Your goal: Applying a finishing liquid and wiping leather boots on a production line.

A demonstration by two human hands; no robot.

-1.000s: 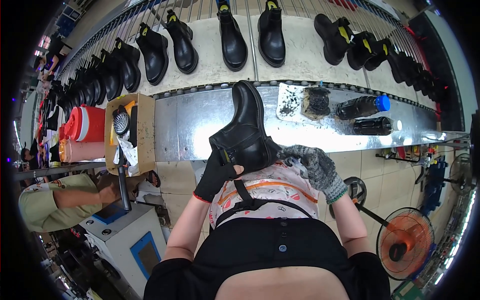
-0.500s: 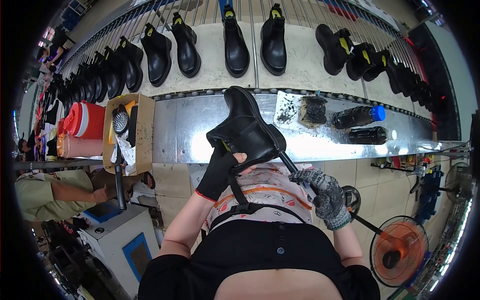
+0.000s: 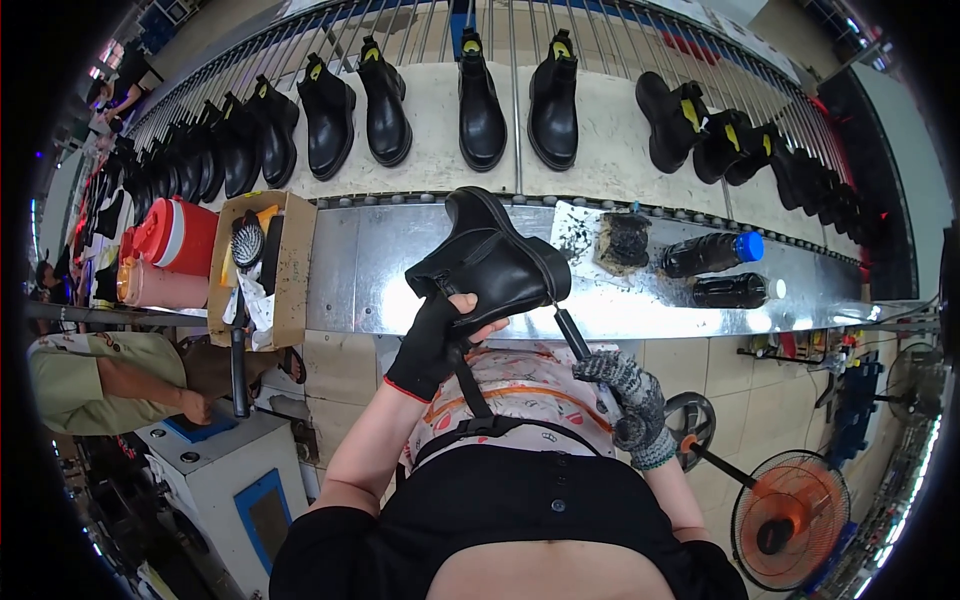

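Observation:
My left hand (image 3: 430, 340), in a black glove with bare fingertips, grips a black leather ankle boot (image 3: 495, 258) near its opening. The boot lies on its side over the near edge of the metal bench, toe pointing away and sole to the right. My right hand (image 3: 628, 400), in a grey knitted glove, is closed around a pen-like tool (image 3: 573, 333) with a black barrel and a thin tip. That tip is at the heel end of the boot, close to the sole edge; whether it touches I cannot tell.
Black boots (image 3: 482, 120) stand in a row on the pale conveyor behind the metal bench (image 3: 380, 270). At right are a blackened sponge (image 3: 623, 243) and two dark bottles (image 3: 705, 253). A cardboard box (image 3: 290, 270) with a hairbrush, a red jug (image 3: 180, 235) and another person's arm (image 3: 150, 385) are at left.
The tool's tip has drawn back slightly from the boot's heel, exposing the thin point. My right hand has shifted a little left. The boot stays in my left hand.

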